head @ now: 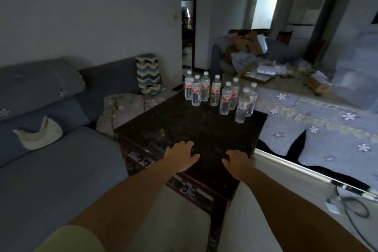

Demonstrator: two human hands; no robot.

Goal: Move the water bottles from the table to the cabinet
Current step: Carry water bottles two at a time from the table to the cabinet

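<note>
Several clear water bottles [214, 93] with white caps and red-and-white labels stand upright in a cluster at the far right of a dark wooden table [184, 125]. My left hand [181, 154] rests flat on the table's near edge, fingers spread. My right hand [238, 159] lies on the near right corner, fingers relaxed. Both hands hold nothing and sit well short of the bottles. No cabinet is recognisable in this view.
A blue sofa [51, 149] runs along the left with a grey bundle of cloth [120, 110] beside the table. A floral quilt [327, 127] covers furniture on the right. A cluttered low table [266, 73] and a doorway [189, 16] lie behind. Cables [351, 208] trail on the floor.
</note>
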